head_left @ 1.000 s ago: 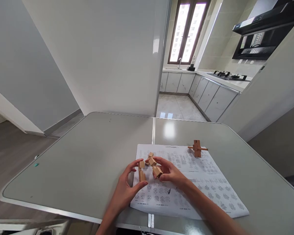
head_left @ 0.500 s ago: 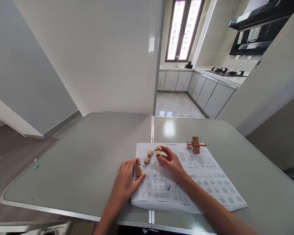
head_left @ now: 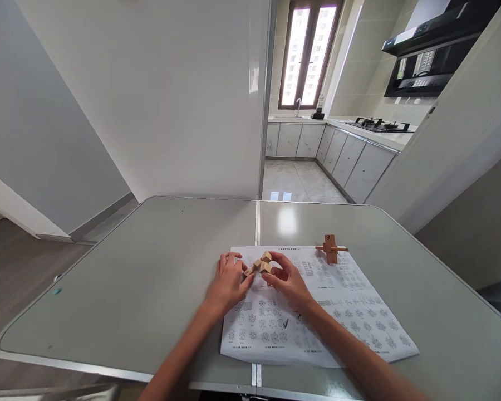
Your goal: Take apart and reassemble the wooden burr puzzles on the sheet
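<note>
Light wooden puzzle pieces (head_left: pixel 261 263) lie clustered on a printed instruction sheet (head_left: pixel 338 312) on the grey table (head_left: pixel 129 289). My left hand (head_left: pixel 227 281) has its fingers curled on the left end of the cluster. My right hand (head_left: pixel 288 278) pinches the pieces from the right. Both hands meet over the pieces and partly hide them. A darker assembled wooden cross puzzle (head_left: pixel 331 248) stands on the sheet's far right corner, apart from both hands.
A small teal speck (head_left: pixel 57 291) lies near the table's left edge. A seam (head_left: pixel 256 223) runs down the table's middle. Beyond the table are a white wall panel (head_left: pixel 171 94) and a kitchen with cabinets (head_left: pixel 350 161) and a window.
My left hand moved forward and right from the sheet's left edge to the pieces. The separate pieces are now bunched between both hands. The view shifted slightly.
</note>
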Demonstrator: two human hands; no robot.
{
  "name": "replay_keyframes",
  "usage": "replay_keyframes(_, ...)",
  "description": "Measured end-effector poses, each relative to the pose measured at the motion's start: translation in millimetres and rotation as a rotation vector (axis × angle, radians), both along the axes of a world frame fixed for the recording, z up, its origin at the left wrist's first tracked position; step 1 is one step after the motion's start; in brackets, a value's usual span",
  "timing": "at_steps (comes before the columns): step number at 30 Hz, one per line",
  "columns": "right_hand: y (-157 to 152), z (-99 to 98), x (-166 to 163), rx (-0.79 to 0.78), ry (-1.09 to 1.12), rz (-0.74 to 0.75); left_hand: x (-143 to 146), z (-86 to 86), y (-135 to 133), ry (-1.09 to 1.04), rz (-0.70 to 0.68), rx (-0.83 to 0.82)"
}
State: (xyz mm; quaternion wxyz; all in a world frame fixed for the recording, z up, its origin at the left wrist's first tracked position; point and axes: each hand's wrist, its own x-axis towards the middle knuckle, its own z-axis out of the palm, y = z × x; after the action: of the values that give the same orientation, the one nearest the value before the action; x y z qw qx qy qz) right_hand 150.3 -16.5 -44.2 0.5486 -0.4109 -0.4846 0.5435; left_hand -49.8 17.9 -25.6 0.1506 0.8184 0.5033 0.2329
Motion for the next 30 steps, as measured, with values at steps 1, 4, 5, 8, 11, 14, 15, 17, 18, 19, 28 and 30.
replay_keyframes(1,0.6,-1.5,0.3,-0.008,0.029,0.007,2.1,2.2,3.8,-0.028,-0.019,-0.005)
replay_keyframes(4,3.3,-7.9,2.3,-0.063,0.144,0.062,8.9,7.0,10.6,-0.165,-0.055,-0.020)
replay_keyframes(5,4.2,-9.9,3.0,-0.076,0.172,0.083,11.4,7.6,11.2,-0.210,-0.074,-0.021)
replay_keyframes(8,4.9,-12.3,4.6,-0.058,0.194,0.132,18.5,6.0,9.9,-0.326,-0.105,-0.013)
replay_keyframes(11,3.3,-8.8,5.3,-0.013,0.157,0.123,22.7,2.8,7.6,-0.395,-0.111,-0.008)
replay_keyframes(14,1.6,-3.7,5.2,0.069,0.053,0.075,23.8,3.1,6.3,-0.440,-0.077,-0.054)
replay_keyframes(15,1.2,-2.6,5.0,0.119,0.001,0.046,23.8,4.2,5.9,-0.466,-0.047,-0.077)
replay_keyframes(17,0.6,-1.6,4.2,0.233,-0.123,-0.033,23.5,7.7,4.3,-0.520,0.010,-0.140)
replay_keyframes(18,0.1,-1.6,3.5,0.286,-0.190,-0.070,23.3,9.8,3.1,-0.538,0.017,-0.182)
replay_keyframes(19,-0.6,-1.8,2.8,0.332,-0.255,-0.100,23.2,12.1,1.5,-0.546,-0.004,-0.234)
replay_keyframes(28,-3.4,1.6,1.8,0.355,-0.343,-0.200,21.2,20.8,0.4,-0.788,-0.267,-0.684)
replay_keyframes(30,-0.3,3.8,5.5,0.245,-0.224,-0.187,18.8,19.2,6.0,-0.962,-0.232,-0.779)
